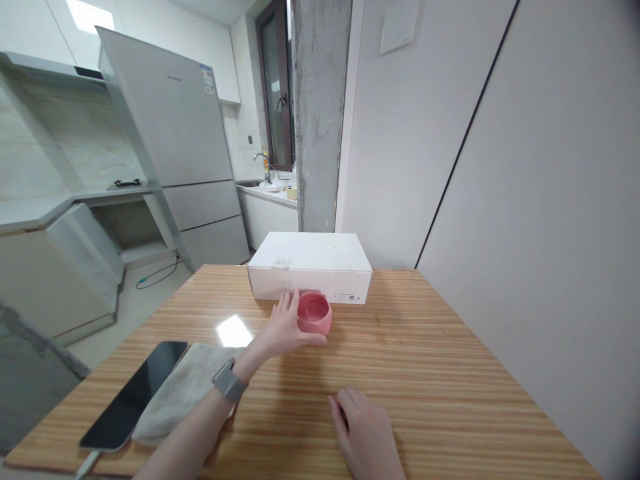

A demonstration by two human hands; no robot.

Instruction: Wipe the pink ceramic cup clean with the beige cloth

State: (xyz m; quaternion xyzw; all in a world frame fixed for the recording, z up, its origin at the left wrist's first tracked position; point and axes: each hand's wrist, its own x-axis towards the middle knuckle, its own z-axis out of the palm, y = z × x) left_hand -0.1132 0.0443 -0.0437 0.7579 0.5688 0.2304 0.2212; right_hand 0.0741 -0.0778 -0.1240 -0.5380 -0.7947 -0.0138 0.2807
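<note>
A small pink bowl (315, 313) with a rounded hollow stands on the wooden table, close in front of a white box (310, 267). My left hand (285, 330) is around the bowl's left side, its fingers at the far side and the thumb along the near side. On that wrist is a watch with a grey band (230, 380). Nearer to me, my right hand (364, 427) rests on the tabletop with its fingers curled in. Nothing shows inside it.
At the left of the table (450, 373) lie a dark phone (135, 397) with a white cable and a folded grey cloth (180, 387). Beyond stand a fridge (175, 120), a sink counter and a rough concrete pillar (320, 113). A white panelled wall borders the right.
</note>
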